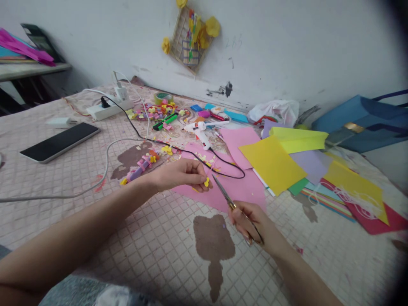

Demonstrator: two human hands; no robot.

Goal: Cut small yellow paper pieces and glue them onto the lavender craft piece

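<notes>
Between the fingertips of my left hand (188,173) is a small yellow paper flower (207,182). My right hand (250,223) grips a pair of scissors (225,192) by the handles; their blades look closed and point up toward the flower, a little apart from it. Beneath both hands lies a sheet of pink paper (251,193) with yellow scraps on it. Left of my left hand is a purple strip decorated with paper flowers (139,169). A white glue gun (200,131) rests beyond my hands.
A black cord (188,149) crosses the middle. A phone (60,142) and power strip (108,108) lie left. Many small paper flowers (153,111), a green cutter (165,122) and tape (163,98) sit at the back. Coloured sheets (272,163) and a blue bag (360,123) are right.
</notes>
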